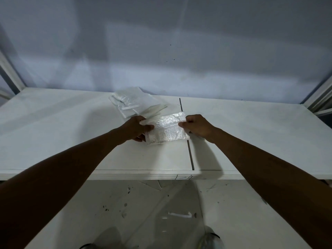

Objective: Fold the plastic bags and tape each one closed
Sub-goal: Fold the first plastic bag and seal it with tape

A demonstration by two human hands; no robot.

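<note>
White table [71, 141] | hands [136, 128] pinch bag [167, 128] | bag pile [133, 103] behind

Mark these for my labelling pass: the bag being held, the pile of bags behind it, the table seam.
held bag [168, 127], head view, middle of its face
bag pile [132, 101], head view, top bag
table seam [191, 155], head view, near stretch

A white table [71, 141] with a dark seam [190, 155] stands against a grey-white wall [161, 42], over a scuffed pale floor [125, 212].
</note>
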